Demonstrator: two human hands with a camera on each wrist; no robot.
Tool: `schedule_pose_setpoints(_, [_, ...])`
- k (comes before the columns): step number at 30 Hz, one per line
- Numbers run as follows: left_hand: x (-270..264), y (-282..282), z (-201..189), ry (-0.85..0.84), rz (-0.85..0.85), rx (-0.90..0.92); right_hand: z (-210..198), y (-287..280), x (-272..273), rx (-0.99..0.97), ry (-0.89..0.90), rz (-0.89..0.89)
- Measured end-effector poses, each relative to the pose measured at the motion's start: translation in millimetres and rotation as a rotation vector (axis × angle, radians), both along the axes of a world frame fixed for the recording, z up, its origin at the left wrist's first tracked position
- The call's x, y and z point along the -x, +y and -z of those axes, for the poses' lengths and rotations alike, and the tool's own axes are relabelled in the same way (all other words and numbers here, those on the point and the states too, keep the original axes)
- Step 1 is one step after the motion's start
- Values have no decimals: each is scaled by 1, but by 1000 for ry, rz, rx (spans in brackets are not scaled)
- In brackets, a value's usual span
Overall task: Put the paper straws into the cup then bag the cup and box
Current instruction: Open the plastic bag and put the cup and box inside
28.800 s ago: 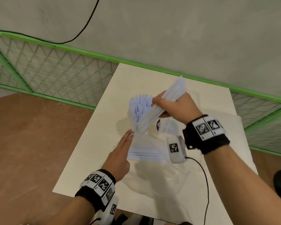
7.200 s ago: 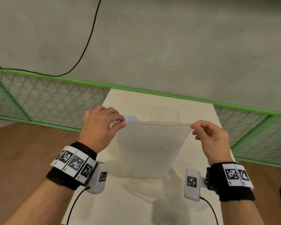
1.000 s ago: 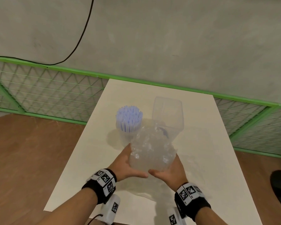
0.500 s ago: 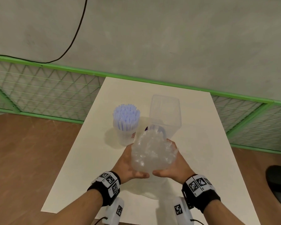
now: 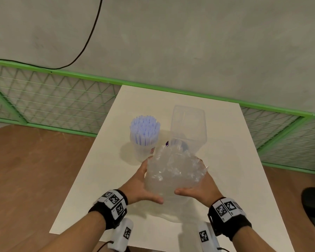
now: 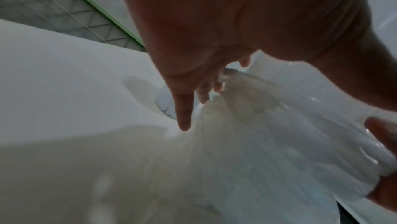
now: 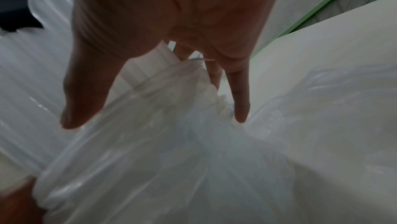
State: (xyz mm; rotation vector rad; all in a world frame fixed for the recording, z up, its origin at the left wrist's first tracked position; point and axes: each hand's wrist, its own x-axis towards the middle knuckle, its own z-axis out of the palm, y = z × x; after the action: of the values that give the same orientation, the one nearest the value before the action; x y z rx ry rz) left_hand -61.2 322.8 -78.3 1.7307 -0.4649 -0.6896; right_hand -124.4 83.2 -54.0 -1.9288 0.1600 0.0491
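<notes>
Holding the crumpled clear plastic bag [image 5: 173, 176] between both hands above the near half of the white counter [image 5: 231, 160], the person has it bunched into a roundish wad. The left hand [image 5: 140, 186] cups its left side and the right hand [image 5: 200, 188] its right side, thumbs curled under the near edge, so both are grasping the bag. From the wrist views the fingers look fairly straight along the plastic, with the bag's gathered folds running away from the camera. Just past the bag, the cup [image 5: 144, 148] stands upright, packed with the paper straws [image 5: 145, 129], long axis vertical, open ends pointing up. Right beside it on the right sits the clear box [image 5: 188, 124], also standing on end, tall side up. A green mesh fence [image 5: 49, 99] runs behind the counter.
</notes>
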Motion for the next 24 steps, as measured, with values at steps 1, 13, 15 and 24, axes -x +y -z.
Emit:
schedule_pose_setpoints(1, [0, 3, 1, -4, 20, 1, 0, -2, -1, 9, 5, 0])
schedule_pose_setpoints(13, [7, -19, 17, -84, -255, -44, -3, 9, -7, 57, 54, 32])
schedule_pose_setpoints(15, [7, -18, 13, -77, -329, -7, -6, 16, -9, 39, 9, 82])
schedule_pose_setpoints(24, [12, 2, 17, 41, -230, 65, 2, 47, -9, 25, -16, 118])
